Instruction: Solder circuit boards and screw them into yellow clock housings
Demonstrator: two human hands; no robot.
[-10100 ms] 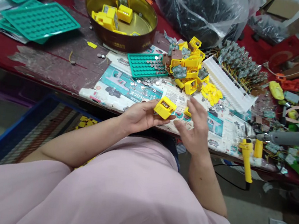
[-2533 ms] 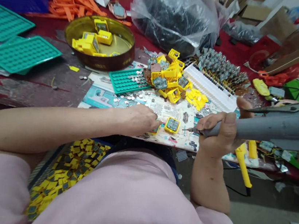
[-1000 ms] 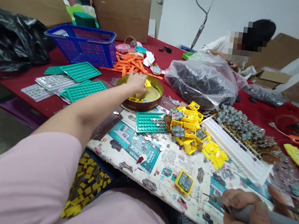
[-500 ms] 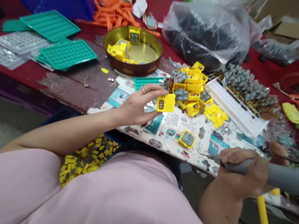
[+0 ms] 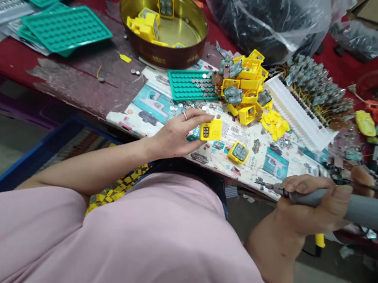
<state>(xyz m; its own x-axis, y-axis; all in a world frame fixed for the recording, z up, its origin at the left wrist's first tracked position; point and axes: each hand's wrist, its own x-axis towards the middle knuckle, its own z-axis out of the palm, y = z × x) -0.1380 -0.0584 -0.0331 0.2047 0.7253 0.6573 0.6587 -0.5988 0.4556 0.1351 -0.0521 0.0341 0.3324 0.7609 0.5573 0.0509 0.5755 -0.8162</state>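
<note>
Pinched between the thumb and fingertips of my left hand [image 5: 172,137] is a small yellow plastic case [image 5: 212,129], with a square opening and a patch of tiny holes on its face. My right hand [image 5: 309,201] is wrapped round a grey electric screwdriver [image 5: 368,211], its thin bit pointing left over the table's front edge. Between the two hands, a yellow case with grey inner parts [image 5: 239,153] lies on the printed sheet [image 5: 276,164]. Beyond my left hand rests a teal tray [image 5: 179,84] with small round metal pieces.
A round tin [image 5: 158,56] holds several yellow cases. Right of it are piled yellow cases [image 5: 248,84], small yellow covers [image 5: 275,124], a white rack [image 5: 302,124] and grey wired parts [image 5: 317,89]. Teal trays [image 5: 68,28] lie left. A blue crate [image 5: 48,155] with yellow pieces stands below.
My view has shifted, so the table's things appear higher and larger, and more of the blue crate shows. Both hands keep their holds, with little movement.
</note>
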